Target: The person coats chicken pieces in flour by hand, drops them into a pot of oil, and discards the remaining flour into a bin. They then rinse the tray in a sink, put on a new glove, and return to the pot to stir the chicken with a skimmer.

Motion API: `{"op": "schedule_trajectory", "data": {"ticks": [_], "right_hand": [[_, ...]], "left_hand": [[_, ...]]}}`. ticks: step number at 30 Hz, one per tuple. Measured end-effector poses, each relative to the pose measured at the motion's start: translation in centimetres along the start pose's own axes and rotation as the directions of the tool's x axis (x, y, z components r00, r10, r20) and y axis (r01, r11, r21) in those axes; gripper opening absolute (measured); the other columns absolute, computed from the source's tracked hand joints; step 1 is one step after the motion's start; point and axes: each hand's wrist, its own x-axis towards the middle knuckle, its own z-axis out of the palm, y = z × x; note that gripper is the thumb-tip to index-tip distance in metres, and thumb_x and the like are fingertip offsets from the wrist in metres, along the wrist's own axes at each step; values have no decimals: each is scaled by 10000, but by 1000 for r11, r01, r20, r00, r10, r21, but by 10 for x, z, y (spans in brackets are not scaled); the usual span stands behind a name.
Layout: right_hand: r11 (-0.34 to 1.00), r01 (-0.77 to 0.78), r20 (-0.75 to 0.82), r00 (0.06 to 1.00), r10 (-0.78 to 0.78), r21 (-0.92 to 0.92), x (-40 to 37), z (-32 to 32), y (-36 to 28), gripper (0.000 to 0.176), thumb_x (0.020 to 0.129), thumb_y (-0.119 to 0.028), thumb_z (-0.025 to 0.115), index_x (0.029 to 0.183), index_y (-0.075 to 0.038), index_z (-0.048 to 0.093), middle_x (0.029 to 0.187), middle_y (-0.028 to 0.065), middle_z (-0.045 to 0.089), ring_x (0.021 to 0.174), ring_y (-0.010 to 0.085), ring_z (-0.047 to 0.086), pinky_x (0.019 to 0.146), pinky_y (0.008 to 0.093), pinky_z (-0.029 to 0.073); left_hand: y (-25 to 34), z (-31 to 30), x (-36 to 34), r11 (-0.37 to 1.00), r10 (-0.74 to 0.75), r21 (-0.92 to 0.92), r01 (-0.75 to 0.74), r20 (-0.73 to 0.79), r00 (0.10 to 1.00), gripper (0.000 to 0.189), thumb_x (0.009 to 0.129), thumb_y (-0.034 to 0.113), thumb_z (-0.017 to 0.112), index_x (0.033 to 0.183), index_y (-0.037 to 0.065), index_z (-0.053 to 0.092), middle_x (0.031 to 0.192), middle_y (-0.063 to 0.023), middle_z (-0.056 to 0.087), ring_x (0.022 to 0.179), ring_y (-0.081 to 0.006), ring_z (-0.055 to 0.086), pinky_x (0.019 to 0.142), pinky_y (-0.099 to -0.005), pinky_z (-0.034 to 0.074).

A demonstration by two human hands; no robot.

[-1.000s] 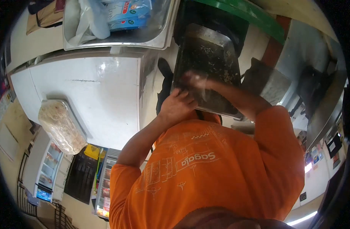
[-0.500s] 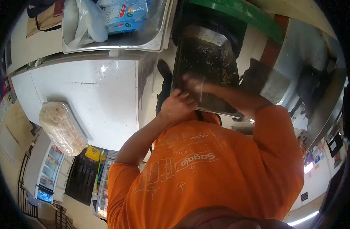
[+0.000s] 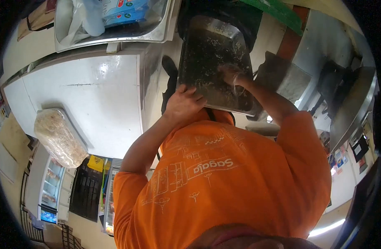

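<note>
A deep rectangular metal pan (image 3: 245,112) is tilted in front of my orange shirt, its dark inside scattered with pale food bits. My left hand (image 3: 185,101) holds the pan's near left corner, fingers curled over the rim. Inside the pan, my right hand (image 3: 232,76) is over the middle right part, with what looks like clear plastic around the wrist. Motion smears its fingers, so I cannot see whether anything is in them.
To the left is a white counter (image 3: 111,95) with a plastic-wrapped pale block (image 3: 59,137). Behind it, a metal tray (image 3: 157,37) holds blue packets (image 3: 126,12) and a plastic bag (image 3: 91,20). A dark bin with a green edge (image 3: 277,12) is beyond the pan.
My right hand has moved from beside my left hand to the right across the inside of the pan. My left hand stays on the corner. The whole view has shifted slightly.
</note>
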Motion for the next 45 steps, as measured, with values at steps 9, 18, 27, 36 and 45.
{"op": "schedule_trajectory", "data": {"ticks": [9,18,27,36,45], "right_hand": [[985,-57,29,998,53,165,22,26,3,170,842,-97,456,942,-58,588,847,114,613,862,265,585,765,396,458],[800,-120,106,969,224,-588,43,-11,143,181,845,-157,470,910,-57,606,787,115,609,758,253,592,691,407,473],[812,16,287,939,188,-583,-17,26,153,230,839,-185,467,960,-56,615,813,122,622,766,239,596,702,368,481],[798,190,351,936,28,-572,-34,34,130,269,833,-195,466,1002,-50,617,834,126,631,766,222,599,700,337,489],[866,262,424,903,-65,-425,-37,30,61,255,823,-140,468,1011,-27,597,838,124,627,734,193,599,650,336,494]], "left_hand": [[-1,-18,9,973,3,227,-28,110,994,66,697,180,539,750,162,574,759,41,566,868,-142,537,762,-314,379],[-1,-9,7,999,-24,33,21,74,997,64,707,170,544,760,163,579,773,32,570,892,-146,532,775,-336,376],[3,-3,9,998,-18,-57,24,109,994,86,717,166,549,792,153,590,810,27,581,906,-138,535,790,-324,366],[-3,-7,7,998,-8,-61,16,130,991,151,744,161,531,872,151,611,859,22,589,919,-136,538,810,-323,353],[-5,-3,8,998,-34,-50,43,166,986,153,742,174,528,867,140,610,886,14,593,925,-144,538,838,-330,353]]}}
